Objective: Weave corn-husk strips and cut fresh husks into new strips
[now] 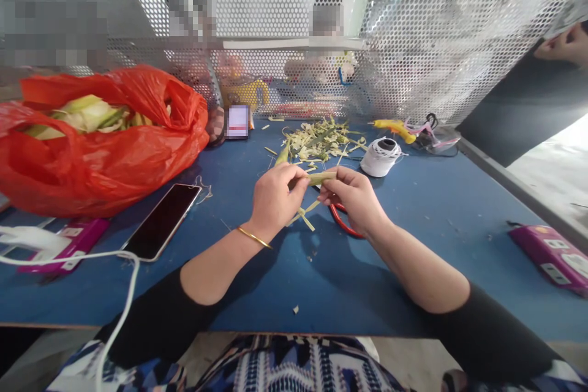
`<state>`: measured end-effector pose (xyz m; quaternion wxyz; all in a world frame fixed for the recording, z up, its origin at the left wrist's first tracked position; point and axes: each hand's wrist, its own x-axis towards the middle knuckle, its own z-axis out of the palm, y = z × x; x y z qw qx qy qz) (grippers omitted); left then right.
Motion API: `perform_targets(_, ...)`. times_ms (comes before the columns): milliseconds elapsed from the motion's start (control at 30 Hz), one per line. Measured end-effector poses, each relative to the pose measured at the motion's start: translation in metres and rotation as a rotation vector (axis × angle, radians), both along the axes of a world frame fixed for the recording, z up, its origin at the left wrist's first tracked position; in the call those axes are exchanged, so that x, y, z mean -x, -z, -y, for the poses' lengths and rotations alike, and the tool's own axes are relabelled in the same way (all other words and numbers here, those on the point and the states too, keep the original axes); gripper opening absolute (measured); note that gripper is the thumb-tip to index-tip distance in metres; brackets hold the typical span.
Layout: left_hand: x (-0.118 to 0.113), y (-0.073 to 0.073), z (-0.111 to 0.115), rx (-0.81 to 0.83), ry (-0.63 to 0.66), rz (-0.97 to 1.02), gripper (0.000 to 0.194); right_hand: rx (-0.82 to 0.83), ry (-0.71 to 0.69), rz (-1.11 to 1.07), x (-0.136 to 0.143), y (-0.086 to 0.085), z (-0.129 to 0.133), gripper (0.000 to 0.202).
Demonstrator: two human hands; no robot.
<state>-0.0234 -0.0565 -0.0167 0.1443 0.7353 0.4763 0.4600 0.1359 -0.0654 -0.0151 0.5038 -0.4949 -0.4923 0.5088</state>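
A pale green leaf strip (322, 178) is stretched between my two hands above the blue table. My left hand (277, 196) pinches its left end, and my right hand (351, 195) pinches the right end. Below the strip, a small knotted piece of leaf (302, 213) hangs or lies between the hands; which one I cannot tell. Red-handled scissors (342, 223) lie partly hidden under my right hand. Just beyond the hands is a pile of leaf scraps (316, 139), with a spool of white thread (380, 158) to its right.
A red plastic bag (160, 165) of leaves fills the left. Nearer lie a phone (163, 220), a purple power strip (82, 245) and a white cable. A yellow glue gun (395, 128) and another purple strip (549, 254) are right. A perforated metal screen (275, 0) stands behind.
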Motion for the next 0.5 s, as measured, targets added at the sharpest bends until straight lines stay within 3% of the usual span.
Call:
perform_targets(167, 0.002, -0.001, -0.005, 0.214, -0.006, 0.145, 0.011, -0.196, -0.016, 0.095, 0.000, 0.005, 0.000, 0.011)
perform_targets(367, 0.004, -0.004, -0.008, 0.276, -0.011, 0.201, 0.009, -0.472, 0.189, 0.352, -0.008, 0.003, -0.002, 0.025)
perform_targets(500, 0.003, -0.002, -0.005, 0.189, 0.020, 0.066, 0.009, -0.439, -0.022, 0.523, -0.013, 0.001, -0.004, 0.018)
